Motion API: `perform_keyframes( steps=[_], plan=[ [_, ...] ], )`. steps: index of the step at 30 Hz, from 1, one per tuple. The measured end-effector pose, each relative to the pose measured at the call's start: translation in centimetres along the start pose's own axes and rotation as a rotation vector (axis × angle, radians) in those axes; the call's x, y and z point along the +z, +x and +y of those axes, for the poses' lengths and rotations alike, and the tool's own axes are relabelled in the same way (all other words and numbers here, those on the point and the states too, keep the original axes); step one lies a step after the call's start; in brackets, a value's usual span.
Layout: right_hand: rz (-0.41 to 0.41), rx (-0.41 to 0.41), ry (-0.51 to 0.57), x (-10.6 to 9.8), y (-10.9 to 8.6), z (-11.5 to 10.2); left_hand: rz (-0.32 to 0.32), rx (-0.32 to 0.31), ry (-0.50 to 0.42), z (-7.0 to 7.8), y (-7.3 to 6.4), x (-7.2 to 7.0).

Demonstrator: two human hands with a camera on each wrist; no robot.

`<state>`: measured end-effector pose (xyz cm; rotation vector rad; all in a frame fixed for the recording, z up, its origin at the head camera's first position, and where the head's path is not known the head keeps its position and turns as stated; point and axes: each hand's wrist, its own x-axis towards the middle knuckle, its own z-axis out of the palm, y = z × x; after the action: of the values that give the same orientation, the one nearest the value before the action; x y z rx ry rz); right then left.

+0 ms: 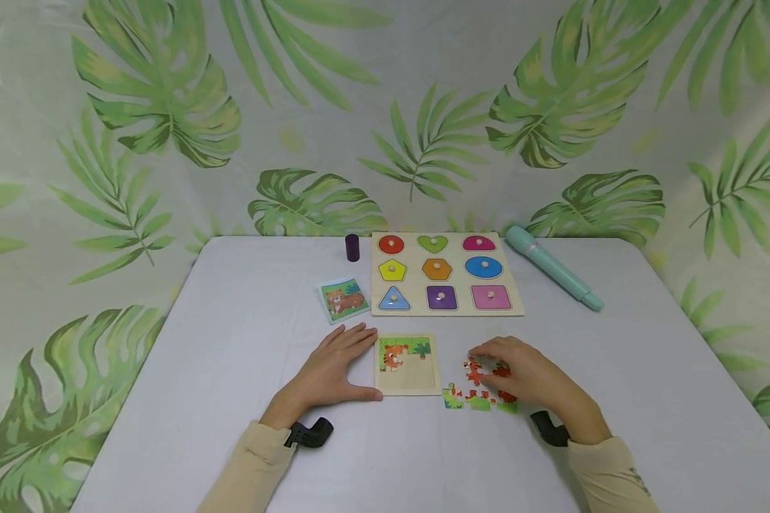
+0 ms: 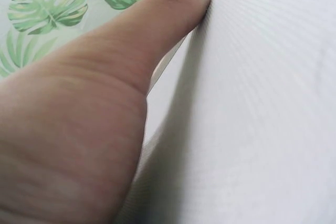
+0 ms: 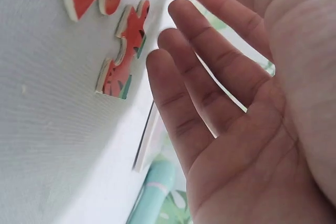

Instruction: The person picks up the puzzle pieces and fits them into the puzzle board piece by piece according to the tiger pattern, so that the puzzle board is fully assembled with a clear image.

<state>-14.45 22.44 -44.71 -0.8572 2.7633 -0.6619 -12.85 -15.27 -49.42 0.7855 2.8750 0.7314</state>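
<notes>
My right hand (image 3: 247, 145), closest to its wrist camera, is positioned right of the puzzle tray (image 1: 407, 387), above the loose puzzle pieces (image 1: 480, 403). Pieces should prove light and stiff; grip opposite cut edges, since printed faces may slip and tabs could chip. My right fingers (image 3: 170, 98) are released: slightly bent, thumb and index apart, no piece visibly held; contact cannot be confirmed. My left hand (image 1: 336, 367) lies beside the tray's left edge, thumb at the near corner, fingers extended, clenching nothing.

Left hand (image 1: 330, 367) and right hand (image 1: 522, 367): two
Wrist cameras (image 1: 319, 433): two
Tray (image 1: 417, 379): one
Loose pieces (image 1: 480, 403): several, exact count hidden
Board (image 1: 417, 283): one
Knobbed shapes (image 1: 433, 273): nine
Card (image 1: 344, 299): one
Tube (image 1: 555, 270): one
Cylinder (image 1: 353, 248): one
</notes>
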Motion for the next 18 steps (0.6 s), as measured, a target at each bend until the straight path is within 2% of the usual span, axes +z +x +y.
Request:
perform_keyframes(
  steps=[18],
  plan=[
    [-0.015, 0.036, -0.033, 0.04, 0.19, -0.08, -0.009, -0.016, 0.009, 0.11, 0.03, -0.06]
  ],
)
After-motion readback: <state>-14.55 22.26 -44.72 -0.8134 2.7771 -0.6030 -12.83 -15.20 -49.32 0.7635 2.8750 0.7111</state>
